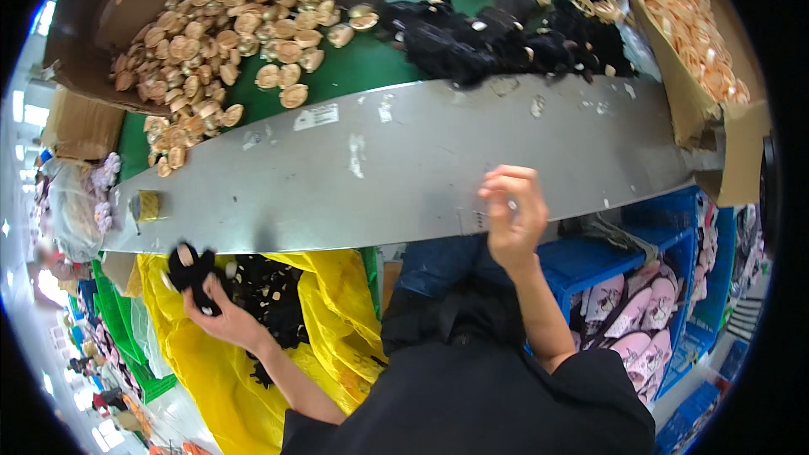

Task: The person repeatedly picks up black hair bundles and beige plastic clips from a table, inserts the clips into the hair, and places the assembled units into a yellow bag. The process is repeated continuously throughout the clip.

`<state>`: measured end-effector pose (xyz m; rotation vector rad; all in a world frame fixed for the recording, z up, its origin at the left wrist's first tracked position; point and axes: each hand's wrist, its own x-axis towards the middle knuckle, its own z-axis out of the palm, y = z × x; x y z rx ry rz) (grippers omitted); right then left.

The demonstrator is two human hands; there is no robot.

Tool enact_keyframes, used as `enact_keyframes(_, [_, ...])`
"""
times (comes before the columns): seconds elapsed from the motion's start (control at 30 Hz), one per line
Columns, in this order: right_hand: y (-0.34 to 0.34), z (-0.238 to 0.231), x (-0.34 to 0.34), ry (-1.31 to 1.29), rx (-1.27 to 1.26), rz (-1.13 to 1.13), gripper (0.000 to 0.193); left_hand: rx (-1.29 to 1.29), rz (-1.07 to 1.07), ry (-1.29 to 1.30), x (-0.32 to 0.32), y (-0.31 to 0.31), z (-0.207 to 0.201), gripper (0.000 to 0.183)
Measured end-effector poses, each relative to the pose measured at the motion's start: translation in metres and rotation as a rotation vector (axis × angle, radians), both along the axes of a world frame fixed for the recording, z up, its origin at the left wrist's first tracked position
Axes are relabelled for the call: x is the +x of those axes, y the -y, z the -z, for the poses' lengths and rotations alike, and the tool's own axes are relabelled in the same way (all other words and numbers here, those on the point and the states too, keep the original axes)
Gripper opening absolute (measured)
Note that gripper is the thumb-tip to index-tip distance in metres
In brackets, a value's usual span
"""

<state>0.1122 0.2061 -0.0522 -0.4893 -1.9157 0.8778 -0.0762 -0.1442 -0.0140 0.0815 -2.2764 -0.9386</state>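
My left hand (221, 318) is closed on a black fuzzy piece (189, 268) with small pale parts on it. It is over a yellow bag (333, 303), in which more black fuzzy pieces (271, 295) with pale bits lie. Above the near part of the grey metal table (354, 194) hovers my right hand (517, 217). Its fingers are curled in toward the thumb; whatever they hold, if anything, is too small to make out. Further back, a pile of black fuzzy pieces (472, 38) lies along the metal's far edge.
A carton (93, 42) at the far left spills beige cup-shaped parts (202, 34) onto a green surface (337, 76). At right stands a carton (674, 76) of peach-coloured plastic parts (691, 25). Tape (148, 206) sits at the table's left end. Pink slippers (640, 312) fill a blue rack (581, 261).
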Motion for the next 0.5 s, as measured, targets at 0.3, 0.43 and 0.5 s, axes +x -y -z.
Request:
enact_keyframes(0.3, [-0.034, 0.012, 0.018, 0.069, -0.199, 0.044, 0.009, 0.01, 0.221, 0.076, -0.006, -0.005, -0.001, 0.019])
enact_keyframes(0.43, [-0.036, 0.013, 0.01, 0.104, -0.17, 0.067, 0.009, -0.025, 0.518, 0.18, -0.109, -0.092, 0.004, 0.025])
enact_keyframes(0.5, [-0.032, 0.013, 0.009, 0.114, -0.19, 0.083, 0.009, -0.296, 0.451, 0.091, -0.17, -0.118, 0.014, 0.029])
